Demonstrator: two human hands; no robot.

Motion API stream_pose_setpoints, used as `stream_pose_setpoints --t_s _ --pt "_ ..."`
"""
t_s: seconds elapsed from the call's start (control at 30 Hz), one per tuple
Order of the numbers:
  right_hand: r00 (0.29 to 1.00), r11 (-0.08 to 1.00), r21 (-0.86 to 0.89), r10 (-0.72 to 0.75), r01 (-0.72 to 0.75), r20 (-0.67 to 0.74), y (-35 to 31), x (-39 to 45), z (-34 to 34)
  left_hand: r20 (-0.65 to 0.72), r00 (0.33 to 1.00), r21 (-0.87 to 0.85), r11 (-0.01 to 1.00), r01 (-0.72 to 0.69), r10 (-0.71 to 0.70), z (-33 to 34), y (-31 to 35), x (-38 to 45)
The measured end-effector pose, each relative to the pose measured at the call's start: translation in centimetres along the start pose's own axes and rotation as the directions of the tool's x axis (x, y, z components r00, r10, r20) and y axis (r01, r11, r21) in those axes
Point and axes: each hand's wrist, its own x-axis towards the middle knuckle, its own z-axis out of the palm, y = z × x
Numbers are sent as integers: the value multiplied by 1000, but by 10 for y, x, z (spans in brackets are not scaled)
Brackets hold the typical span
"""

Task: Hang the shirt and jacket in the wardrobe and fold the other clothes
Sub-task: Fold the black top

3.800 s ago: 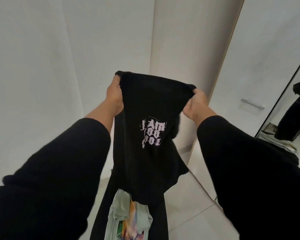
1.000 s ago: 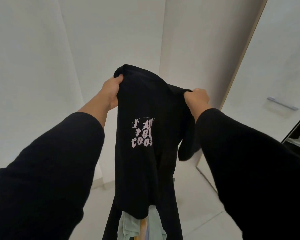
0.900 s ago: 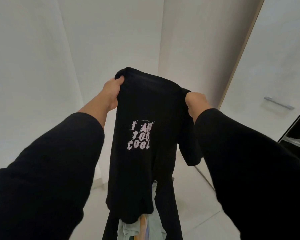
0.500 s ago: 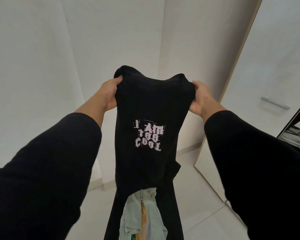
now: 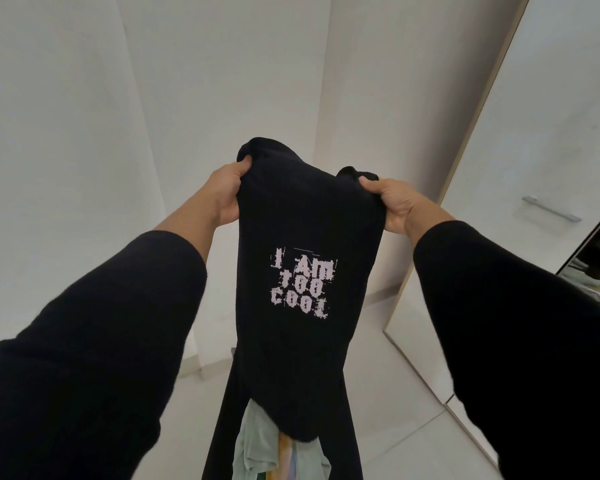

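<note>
White walls and a pale tiled floor (image 5: 388, 441) close in a narrow corner, with a white wardrobe door (image 5: 548, 140) standing off to the right. Held up in the middle of it is a black cotton T-shirt printed with "I AM TOO COOL" in white letters (image 5: 305, 306), stretched between the person's two hands and hanging straight down from them. The left hand (image 5: 224, 194) has its fingers curled round one top corner of the cloth; the right hand (image 5: 390, 202) pinches the other corner, thumb on the near side. Directly beneath the fingers, a strip of black fabric (image 5: 222, 431) runs down out of view, and on it lies a crumpled pale green garment with a coloured print (image 5: 257, 455), partly covered by the T-shirt's hanging hem. Beyond the right hand, a slim metal handle (image 5: 551, 209) sits on the wardrobe door, and a mirror edge (image 5: 596, 258) shows at the far right.

Judging by this, the work is somewhere midway: the T-shirt is only being shaken out for folding, the green garment waits unfolded, and no hung shirt or jacket is in view.
</note>
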Motion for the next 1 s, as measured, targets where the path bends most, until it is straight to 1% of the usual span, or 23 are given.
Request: stream_pose_setpoints --t_s 0.07,0.13,0.3,0.53,0.63,0.8,0.9,1.0 --pt "999 1000 20 8 -7 -48 6 12 -1 -18 1000 2 1000 6 -6 0 -6 8" --pt "998 999 44 21 -19 -51 11 23 -2 -30 999 5 1000 19 -19 -1 -11 17" --pt "998 992 110 65 -64 -5 22 54 -9 -19 998 -9 998 65 -65 -2 -23 42" --pt "996 987 143 64 -72 62 28 78 -11 -10 998 -12 998 69 -69 -1 -31 52" --pt "992 985 141 84 -97 95 35 73 -8 -13 996 -8 996 85 -85 -7 -39 39" --pt "988 984 116 128 -138 91 67 39 -5 -28 990 -18 990 136 -137 -18 -68 -4" --pt "981 980 76 180 -185 66 99 4 -8 -37 981 -12 982 189 -190 -25 -94 -44" --pt "965 964 25 263 -264 13 147 -40 -13 -71 967 5 969 247 -246 -36 -132 -93"
